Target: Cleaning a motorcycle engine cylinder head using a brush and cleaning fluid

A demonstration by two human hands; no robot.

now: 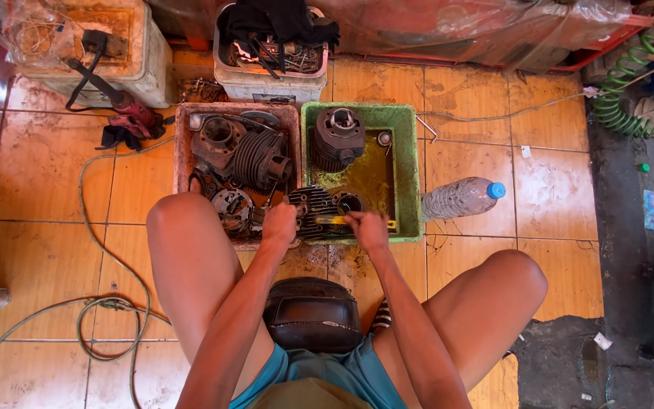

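Over the green tub's (pixel 410 163) near rim, the left hand (pixel 280 224) clamps a ribbed metal cylinder head (pixel 313 213); the right hand (pixel 369 227) pinches a slim yellow brush (pixel 334 220) against its fins, above oily liquid.

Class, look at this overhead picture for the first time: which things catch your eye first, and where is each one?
First the green tub at centre, holding dirty yellowish liquid and a dark finned cylinder. At its near edge the left hand steadies another finned engine part while the right hand holds a yellow-handled tool. A plastic bottle lies to the tub's right.
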